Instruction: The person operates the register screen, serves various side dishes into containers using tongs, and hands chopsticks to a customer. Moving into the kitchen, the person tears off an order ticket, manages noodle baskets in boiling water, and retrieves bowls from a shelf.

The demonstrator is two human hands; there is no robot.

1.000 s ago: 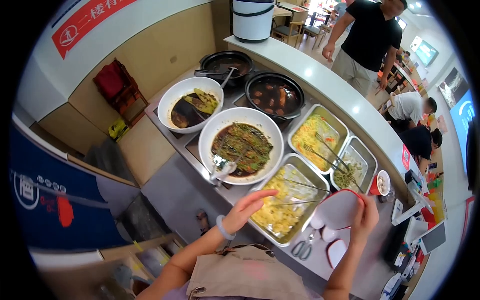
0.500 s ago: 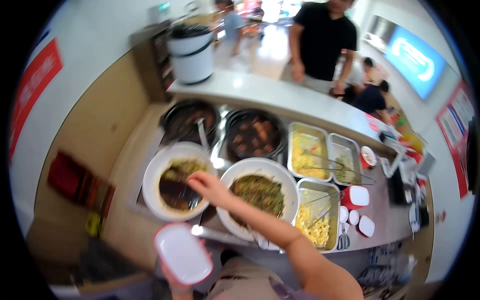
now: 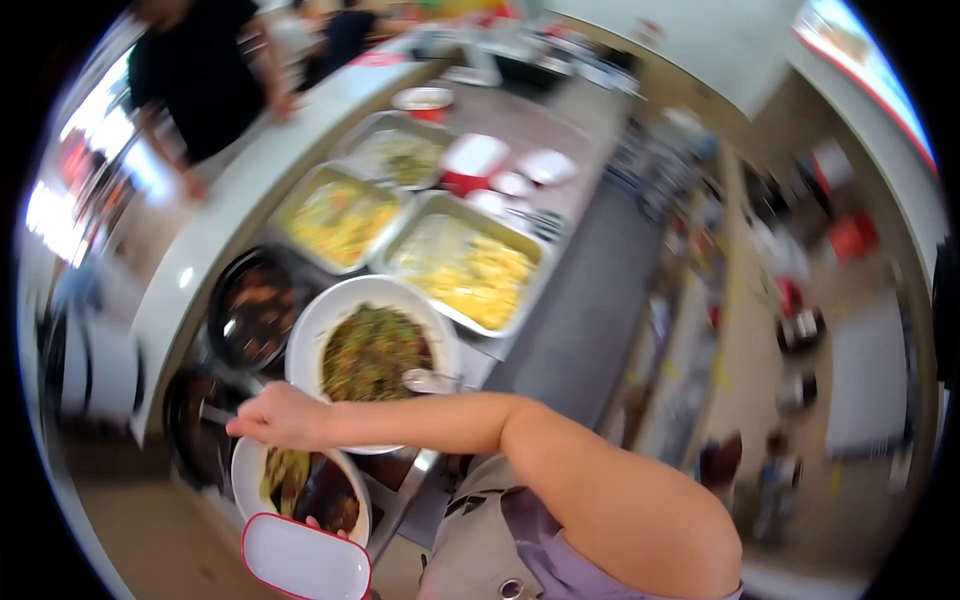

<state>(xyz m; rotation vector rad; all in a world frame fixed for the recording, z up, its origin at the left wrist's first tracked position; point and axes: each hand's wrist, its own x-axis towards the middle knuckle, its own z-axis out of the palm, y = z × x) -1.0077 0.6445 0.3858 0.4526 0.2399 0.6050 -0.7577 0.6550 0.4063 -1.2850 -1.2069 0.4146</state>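
My right hand (image 3: 285, 415) is closed around the end of a metal ladle (image 3: 214, 412) handle, which slants out of a black pot (image 3: 180, 425) of dark food. My left hand (image 3: 328, 529), mostly hidden, holds a white takeaway container (image 3: 305, 557) with a red rim. That container overlaps the near edge of a white bowl (image 3: 242, 485) holding greens and dark sauce. Beneath my right forearm, a second white bowl (image 3: 303, 345) holds chopped greens, with a spoon (image 3: 430, 381) at its side.
Another black pot (image 3: 255, 310) of braised pieces stands behind. Metal trays hold yellow food (image 3: 480, 285), a yellow mix (image 3: 340, 220) and greens (image 3: 405, 160). Red-and-white containers (image 3: 475, 160) and scissors (image 3: 545, 225) lie farther along. A person in black (image 3: 200, 80) stands beyond the white ledge (image 3: 215, 220).
The view has swung right. My right hand has moved from over the sauce bowl to the ladle handle. The container in my left hand now overlaps that bowl's edge.
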